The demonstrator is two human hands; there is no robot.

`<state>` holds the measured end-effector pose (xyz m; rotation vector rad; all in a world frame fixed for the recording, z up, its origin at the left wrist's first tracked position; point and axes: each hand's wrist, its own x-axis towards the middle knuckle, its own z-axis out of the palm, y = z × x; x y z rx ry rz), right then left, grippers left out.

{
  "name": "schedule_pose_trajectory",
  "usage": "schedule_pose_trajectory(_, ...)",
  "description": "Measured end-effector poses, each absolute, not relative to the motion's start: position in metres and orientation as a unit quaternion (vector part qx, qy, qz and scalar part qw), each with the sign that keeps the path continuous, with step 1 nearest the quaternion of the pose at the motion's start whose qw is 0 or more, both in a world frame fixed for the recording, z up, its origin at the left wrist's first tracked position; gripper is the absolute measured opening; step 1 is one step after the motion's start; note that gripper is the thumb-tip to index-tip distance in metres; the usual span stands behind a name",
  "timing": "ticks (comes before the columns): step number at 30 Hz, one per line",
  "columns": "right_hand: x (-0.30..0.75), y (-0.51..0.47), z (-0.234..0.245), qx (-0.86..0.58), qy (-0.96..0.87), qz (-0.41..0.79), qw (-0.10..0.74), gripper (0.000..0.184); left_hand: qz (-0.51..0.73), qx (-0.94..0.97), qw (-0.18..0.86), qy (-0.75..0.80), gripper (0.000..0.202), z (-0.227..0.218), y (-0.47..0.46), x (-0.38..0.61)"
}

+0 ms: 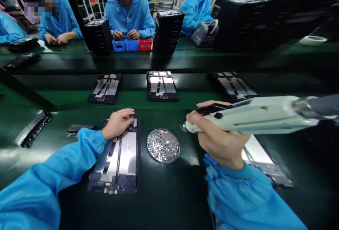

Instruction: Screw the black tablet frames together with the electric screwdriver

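In the head view, the left hand lies over the far end of the open device at near left, probably steadying it; whether its fingers pinch anything, I cannot tell. Well apart, the right hand is wrapped around a pale power driver, the round dish between them, seemingly for easy reach.

a bright blue left sleeve, loose and creased with a faint sheen, ends in a gathered cuff behind the bare left fingers. behind the bare right fingers, a matching right sleeve puckers into a snug band.
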<state>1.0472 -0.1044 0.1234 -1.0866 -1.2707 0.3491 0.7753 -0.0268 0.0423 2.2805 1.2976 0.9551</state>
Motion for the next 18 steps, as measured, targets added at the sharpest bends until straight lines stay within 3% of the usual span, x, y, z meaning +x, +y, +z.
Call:
schedule_pose_trajectory(7,1.045,-0.105,0.129,-0.485,-0.546,0.166,0.662,0.018,0.322,0.865,0.114,0.368,0.014,0.025,-0.019,0.781)
schedule_pose_trajectory(18,1.05,-0.1,0.118,-0.498,-0.547,0.172,0.651,0.017,0.245,0.928,0.038,0.278,0.028,0.039,-0.018,0.773)
